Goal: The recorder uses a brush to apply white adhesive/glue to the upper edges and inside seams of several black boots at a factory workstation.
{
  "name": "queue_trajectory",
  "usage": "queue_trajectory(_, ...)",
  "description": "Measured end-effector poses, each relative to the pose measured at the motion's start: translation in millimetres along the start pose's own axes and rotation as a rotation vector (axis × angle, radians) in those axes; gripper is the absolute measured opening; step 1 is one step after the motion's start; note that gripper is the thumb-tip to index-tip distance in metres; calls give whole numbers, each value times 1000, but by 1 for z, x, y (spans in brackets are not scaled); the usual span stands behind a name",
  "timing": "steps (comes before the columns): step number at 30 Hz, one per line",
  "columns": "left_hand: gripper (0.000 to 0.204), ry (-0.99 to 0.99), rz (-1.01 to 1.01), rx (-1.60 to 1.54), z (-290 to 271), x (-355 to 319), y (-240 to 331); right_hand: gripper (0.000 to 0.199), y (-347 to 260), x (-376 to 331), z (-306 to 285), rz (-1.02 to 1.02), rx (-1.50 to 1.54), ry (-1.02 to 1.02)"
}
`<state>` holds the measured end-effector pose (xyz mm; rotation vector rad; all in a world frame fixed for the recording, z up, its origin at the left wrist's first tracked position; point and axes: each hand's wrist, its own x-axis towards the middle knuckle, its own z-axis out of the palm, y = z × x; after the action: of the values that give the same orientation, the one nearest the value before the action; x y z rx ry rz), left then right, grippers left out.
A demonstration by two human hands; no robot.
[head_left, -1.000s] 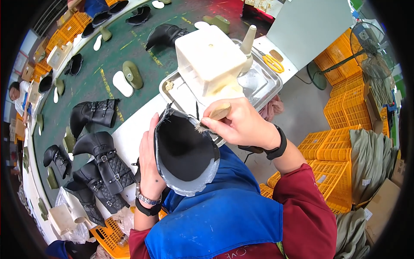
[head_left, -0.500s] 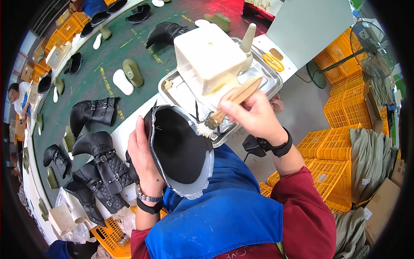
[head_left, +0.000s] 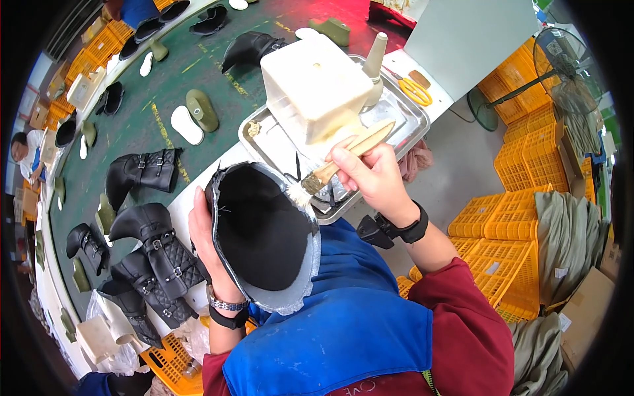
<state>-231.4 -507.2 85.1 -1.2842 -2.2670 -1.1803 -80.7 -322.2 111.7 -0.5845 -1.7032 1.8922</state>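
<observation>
My left hand (head_left: 208,241) is wrapped round the side of a black boot upper (head_left: 261,231), its wide opening turned up toward me. A pale grey, ragged edge (head_left: 307,280) runs round that opening. My right hand (head_left: 375,177) grips the wooden handle of a brush (head_left: 360,142). The brush's white bristles (head_left: 298,193) meet the upper's edge on its right side. Just beyond, a cream plastic box (head_left: 317,82) stands in a metal tray (head_left: 417,135), beside a pale long-necked bottle (head_left: 374,63). My left fingertips are partly hidden behind the upper.
Several black buckled boots (head_left: 158,244) lie to the left on the bench. A green shoe last (head_left: 202,111) and a white insole (head_left: 187,125) lie on the green belt (head_left: 224,142). Yellow-handled scissors (head_left: 416,92) rest beyond the tray. Orange crates (head_left: 495,218) and a fan (head_left: 561,72) stand right.
My right hand has moved left and slightly down, bringing the bristles onto the upper's edge. The boot upper has shifted a little left in my left hand.
</observation>
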Motion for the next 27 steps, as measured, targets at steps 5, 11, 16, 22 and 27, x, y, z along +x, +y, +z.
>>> queue_trajectory(5,56,37,10,-120,4,-4,-13,19,-3,-6,7,-186,-103,-22)
queue_trajectory(11,56,32,-9,-96,-2,-1,-12,12,-14,-13,8,-62,-39,-106)
queue_trajectory(16,56,63,-8,-64,-5,0,-13,12,-14,-19,10,-57,12,-121)
queue_trajectory(22,55,98,-4,-27,-8,2,-15,13,-15,-26,15,-60,33,-151)
queue_trajectory(27,55,125,2,2,-8,4,-16,15,-19,-27,15,50,97,-213)
